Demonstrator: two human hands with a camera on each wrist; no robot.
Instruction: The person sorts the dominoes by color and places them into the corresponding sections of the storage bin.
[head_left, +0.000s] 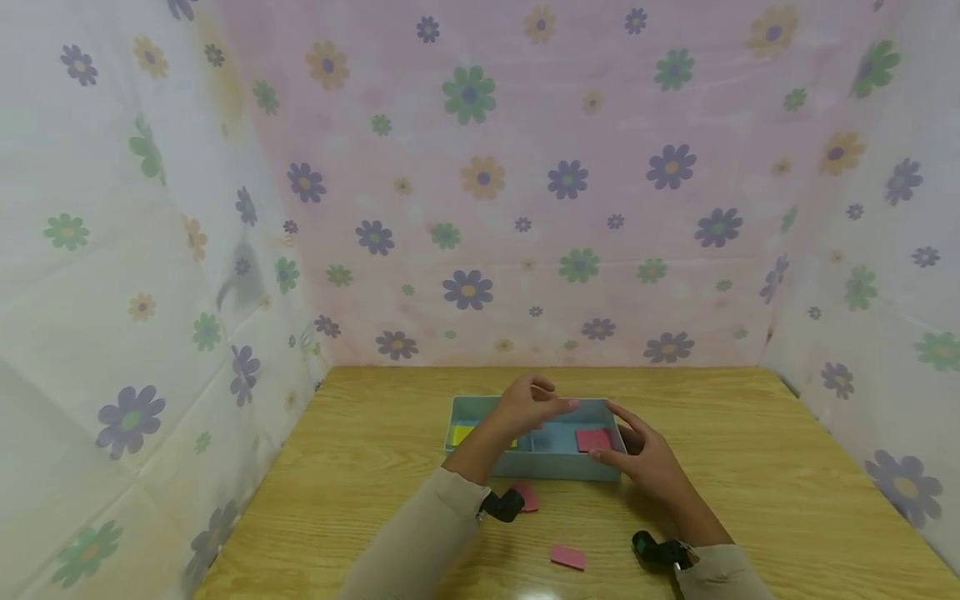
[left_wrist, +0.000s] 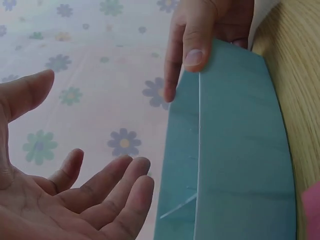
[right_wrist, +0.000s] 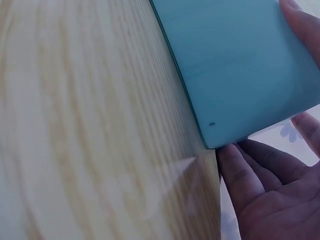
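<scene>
A light blue divided box [head_left: 573,467] stands on the table. My right hand [head_left: 654,462] grips its right end, with the thumb at the front corner and a finger reaching along the far side; the right wrist view shows other fingers [right_wrist: 240,172] against the box's lower corner. Above the box's middle is my left hand [head_left: 525,408]. In the left wrist view its fingers [left_wrist: 107,192] are spread and loosely bent, apart from the box and holding nothing. A pink flat piece [head_left: 592,440] lies in the right compartment, yellow pieces [head_left: 462,433] in the left, partly hidden by the left arm.
On the wooden table [head_left: 750,467], one pink piece [head_left: 529,497] lies before the box, partly behind the left wrist's camera [head_left: 504,505]. Another pink piece [head_left: 567,557] is nearer the front. Flower-patterned cloth [head_left: 525,267] encloses the back and both sides.
</scene>
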